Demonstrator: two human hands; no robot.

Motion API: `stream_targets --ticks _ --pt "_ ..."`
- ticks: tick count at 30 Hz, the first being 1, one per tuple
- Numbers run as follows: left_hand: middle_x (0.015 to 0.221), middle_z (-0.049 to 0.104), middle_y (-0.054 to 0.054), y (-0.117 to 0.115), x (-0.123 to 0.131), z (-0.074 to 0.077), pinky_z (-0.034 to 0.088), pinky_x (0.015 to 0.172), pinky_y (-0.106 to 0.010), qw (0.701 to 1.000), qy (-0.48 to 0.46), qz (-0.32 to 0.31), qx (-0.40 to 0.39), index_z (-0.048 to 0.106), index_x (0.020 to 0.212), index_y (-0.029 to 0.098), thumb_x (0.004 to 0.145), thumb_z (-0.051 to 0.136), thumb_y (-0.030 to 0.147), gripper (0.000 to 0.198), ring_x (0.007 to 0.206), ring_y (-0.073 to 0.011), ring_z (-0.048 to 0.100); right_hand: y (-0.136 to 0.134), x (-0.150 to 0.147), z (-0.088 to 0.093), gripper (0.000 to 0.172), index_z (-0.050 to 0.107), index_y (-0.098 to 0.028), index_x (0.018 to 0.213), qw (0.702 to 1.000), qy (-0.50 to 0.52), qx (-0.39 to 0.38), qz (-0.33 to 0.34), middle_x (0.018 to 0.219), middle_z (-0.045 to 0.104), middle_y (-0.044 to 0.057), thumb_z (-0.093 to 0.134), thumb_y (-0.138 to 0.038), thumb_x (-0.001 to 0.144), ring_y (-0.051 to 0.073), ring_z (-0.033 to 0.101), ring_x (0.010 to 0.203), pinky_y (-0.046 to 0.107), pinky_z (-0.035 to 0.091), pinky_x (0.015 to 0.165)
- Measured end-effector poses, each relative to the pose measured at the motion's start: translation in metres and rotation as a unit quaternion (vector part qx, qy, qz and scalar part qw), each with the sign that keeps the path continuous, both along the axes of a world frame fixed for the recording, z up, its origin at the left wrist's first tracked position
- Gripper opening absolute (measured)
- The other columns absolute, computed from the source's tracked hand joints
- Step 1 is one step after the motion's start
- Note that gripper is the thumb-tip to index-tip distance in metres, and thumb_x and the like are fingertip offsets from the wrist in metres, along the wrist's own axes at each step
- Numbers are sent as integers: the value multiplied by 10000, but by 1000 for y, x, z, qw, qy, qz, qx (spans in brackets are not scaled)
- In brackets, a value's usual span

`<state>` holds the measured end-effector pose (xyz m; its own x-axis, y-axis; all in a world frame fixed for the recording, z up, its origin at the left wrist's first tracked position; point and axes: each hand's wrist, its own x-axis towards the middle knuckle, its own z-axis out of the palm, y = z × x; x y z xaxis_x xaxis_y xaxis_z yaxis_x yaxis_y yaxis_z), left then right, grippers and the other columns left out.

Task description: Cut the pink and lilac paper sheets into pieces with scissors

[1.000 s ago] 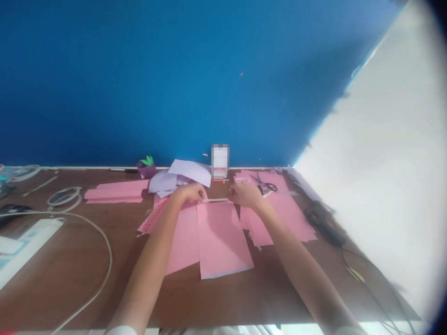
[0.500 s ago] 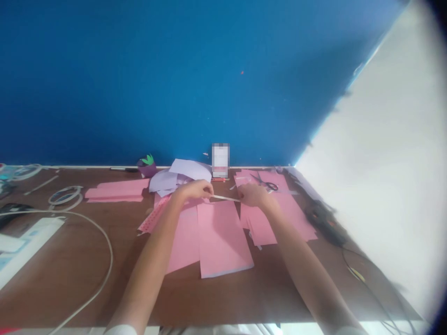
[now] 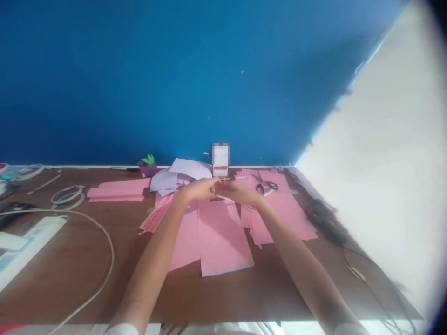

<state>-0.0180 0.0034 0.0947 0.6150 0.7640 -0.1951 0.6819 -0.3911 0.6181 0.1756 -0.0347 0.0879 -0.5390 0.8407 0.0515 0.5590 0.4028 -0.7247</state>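
A: What do the hands look like from the head camera?

B: The left hand [image 3: 197, 190] and the right hand [image 3: 242, 194] meet at the fingertips above the brown wooden table [image 3: 70, 288], fingers gathered rather than spread. The end of a thin pale paper strip [image 3: 223, 198] shows just below them.

A: Are they pinching it?

B: Probably, but I can't tell. The fingers cover most of it, and the picture is soft there.

A: What's around them?

B: Right under the hands lies a wide pink paper sheet [image 3: 223, 239]. A perforated pink paper strip [image 3: 156, 213] sits below the left hand, with loose lilac paper sheets [image 3: 178, 174] just beyond that hand. Dark-handled steel scissors [image 3: 264, 186] lie beyond the right hand. A blurred upright card [image 3: 220, 160] stands beyond the fingertips, against the blue wall [image 3: 174, 83].

A: How should so narrow a strip be handled?

B: With the fingertips alone, held close together and pulling gently, since thin paper creases easily. Keeping the wrists raised also avoids disturbing the sheets beneath.

A: Anything hidden?

B: The strip's full length is hidden, and the right of the view is hazy with glare, where a black corded device [image 3: 326, 223] lies blurred.
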Motion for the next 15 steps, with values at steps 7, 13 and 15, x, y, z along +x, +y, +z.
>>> stream_targets --ticks 7,13,15 --pt "865 662 -26 -1 1 5 365 568 -219 998 -47 3 32 529 1130 258 723 566 266 408 684 -152 593 12 -4 -19 143 611 -167 841 994 112 0 5 710 559 -7 504 -234 776 116 489 647 223 372 590" --pt "1025 636 -78 -4 -11 6 374 525 -236 988 97 118 29 528 1112 245 698 564 356 430 658 -168 590 15 4 -23 111 603 -161 744 997 70 1 -43 707 579 8 518 -232 752 121 506 641 223 354 561" --pt "927 650 -77 -6 -18 4 370 512 -260 972 190 135 -26 547 1052 215 666 584 393 427 567 -171 572 13 6 -21 145 592 -169 731 995 50 7 -91 703 584 10 537 -298 768 124 512 626 225 339 541"
